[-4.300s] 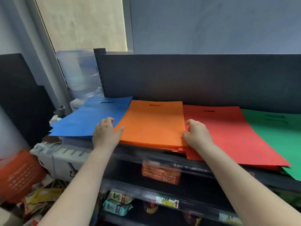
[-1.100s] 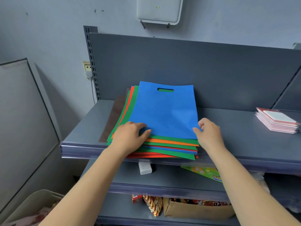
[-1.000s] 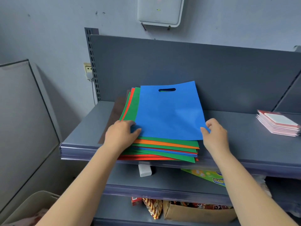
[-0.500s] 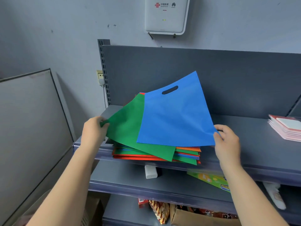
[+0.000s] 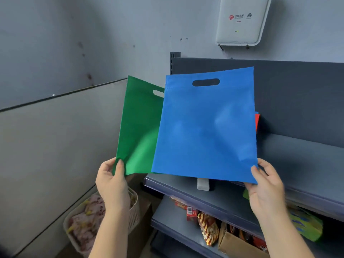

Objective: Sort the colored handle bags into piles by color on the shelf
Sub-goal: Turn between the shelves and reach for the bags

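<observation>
Setting: grey metal shelf (image 5: pixel 297 159) against a grey wall, white router box (image 5: pixel 242 21) mounted above, basket (image 5: pixel 134 211) on the floor. Your left hand (image 5: pixel 111 181) pinches the green bag (image 5: pixel 137 136) at its lower corner. Your right hand (image 5: pixel 266 185) pinches the blue bag (image 5: pixel 204 131) likewise. Both bags are held aloft, upright, handle cut-outs uppermost, overlapping.
</observation>
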Demonstrator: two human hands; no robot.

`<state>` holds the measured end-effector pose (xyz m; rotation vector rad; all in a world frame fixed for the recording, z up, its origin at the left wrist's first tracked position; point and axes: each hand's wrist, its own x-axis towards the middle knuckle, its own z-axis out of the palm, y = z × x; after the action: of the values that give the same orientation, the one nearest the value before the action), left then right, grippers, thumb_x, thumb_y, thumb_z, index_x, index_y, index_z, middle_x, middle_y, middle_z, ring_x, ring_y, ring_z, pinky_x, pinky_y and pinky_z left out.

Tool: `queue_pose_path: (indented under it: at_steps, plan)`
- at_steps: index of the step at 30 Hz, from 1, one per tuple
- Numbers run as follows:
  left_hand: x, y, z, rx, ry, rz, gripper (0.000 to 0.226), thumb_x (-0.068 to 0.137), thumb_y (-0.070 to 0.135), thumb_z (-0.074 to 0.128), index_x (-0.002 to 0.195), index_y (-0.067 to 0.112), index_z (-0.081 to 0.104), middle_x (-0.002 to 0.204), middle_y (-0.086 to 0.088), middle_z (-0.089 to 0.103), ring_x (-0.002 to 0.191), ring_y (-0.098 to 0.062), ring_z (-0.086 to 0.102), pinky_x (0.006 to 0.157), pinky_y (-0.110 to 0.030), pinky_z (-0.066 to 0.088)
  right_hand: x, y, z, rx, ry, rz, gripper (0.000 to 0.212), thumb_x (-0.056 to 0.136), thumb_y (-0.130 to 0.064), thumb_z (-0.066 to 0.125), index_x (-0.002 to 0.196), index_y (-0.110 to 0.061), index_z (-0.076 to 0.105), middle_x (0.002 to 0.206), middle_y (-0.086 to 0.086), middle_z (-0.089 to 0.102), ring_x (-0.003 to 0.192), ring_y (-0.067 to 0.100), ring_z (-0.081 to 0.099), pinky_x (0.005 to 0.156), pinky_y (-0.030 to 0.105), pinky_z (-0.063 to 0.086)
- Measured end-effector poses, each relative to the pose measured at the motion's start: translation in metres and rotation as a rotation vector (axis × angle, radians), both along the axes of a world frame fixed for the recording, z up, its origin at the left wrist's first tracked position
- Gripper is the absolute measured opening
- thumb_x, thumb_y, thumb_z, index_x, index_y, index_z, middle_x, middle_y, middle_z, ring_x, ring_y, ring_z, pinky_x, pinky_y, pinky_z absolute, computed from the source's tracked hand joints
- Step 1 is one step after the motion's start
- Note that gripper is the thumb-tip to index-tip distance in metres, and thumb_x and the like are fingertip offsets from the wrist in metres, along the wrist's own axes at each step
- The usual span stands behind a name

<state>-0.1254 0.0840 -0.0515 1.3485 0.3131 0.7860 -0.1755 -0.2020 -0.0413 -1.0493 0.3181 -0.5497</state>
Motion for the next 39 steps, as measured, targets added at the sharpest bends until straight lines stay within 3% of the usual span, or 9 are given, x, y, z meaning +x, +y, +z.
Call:
queue_pose_path:
  at_steps: [5,11,16,21,27,33,39]
  plan:
    - [-0.080,0.043,-0.001,-0.040,-0.013,0.148,0.016,0.095,0.011,0.055,0.088,0.025,0.059,0.094,-0.005,0.065,0.081,-0.017,0.061,0.070,-0.032,0.052,-0.027,0.052,-0.004,0.115,-0.021,0.208,0.026,0.098,0.001,0.041,0.099,-0.016,0.061,0.086,-0.004,0.074,0.080,0.010,0.071,0.062,0.024,0.058]
    - [-0.174,0.095,-0.002,-0.151,-0.115,0.312,0.019,0.096,0.006,0.051,0.088,0.022,0.056,0.089,-0.002,0.061,0.072,-0.007,0.059,0.061,-0.017,0.053,-0.059,0.119,-0.014,0.183,0.019,0.459,0.028,0.098,-0.002,0.042,0.101,-0.020,0.062,0.088,-0.002,0.074,0.077,0.013,0.072,0.058,0.026,0.058]
    - [-0.247,0.136,0.002,-0.228,-0.204,0.427,0.020,0.097,0.003,0.046,0.086,0.018,0.052,0.074,0.011,0.065,0.065,0.001,0.063,0.056,-0.021,0.056,-0.087,0.176,-0.018,0.266,0.028,0.646,0.031,0.098,0.001,0.038,0.100,-0.019,0.062,0.089,-0.001,0.074,0.077,0.013,0.072,0.061,0.026,0.059]
    - [-0.307,0.168,0.008,-0.261,-0.226,0.556,0.019,0.097,0.004,0.045,0.086,0.018,0.051,0.074,0.012,0.065,0.065,0.000,0.065,0.052,-0.022,0.056,-0.114,0.224,-0.018,0.292,0.088,0.782,0.034,0.098,-0.002,0.039,0.101,-0.023,0.065,0.094,-0.003,0.075,0.083,0.015,0.072,0.062,0.026,0.059]
    - [-0.372,0.207,0.012,-0.245,-0.233,0.674,0.018,0.098,0.009,0.047,0.088,0.022,0.054,0.087,0.009,0.066,0.072,0.000,0.066,0.058,-0.021,0.057,-0.145,0.281,-0.005,0.332,0.082,0.929,0.040,0.098,-0.001,0.037,0.092,-0.022,0.070,0.094,-0.001,0.075,0.082,0.015,0.072,0.059,0.024,0.058]
    - [-0.439,0.262,0.017,-0.222,-0.258,0.784,0.019,0.098,0.009,0.047,0.088,0.023,0.054,0.083,0.013,0.067,0.072,-0.001,0.066,0.054,-0.023,0.056,-0.192,0.356,0.005,0.364,0.041,1.071,0.032,0.098,0.000,0.035,0.102,-0.017,0.062,0.089,0.000,0.075,0.077,0.014,0.072,0.058,0.024,0.058]
    - [-0.507,0.323,0.024,-0.239,-0.194,0.830,0.018,0.099,0.011,0.045,0.091,0.025,0.054,0.101,-0.004,0.061,0.085,-0.014,0.061,0.056,-0.024,0.057,-0.256,0.434,0.015,0.431,0.055,1.183,0.035,0.098,0.000,0.034,0.098,-0.016,0.066,0.091,0.002,0.075,0.080,0.016,0.072,0.063,0.025,0.059]
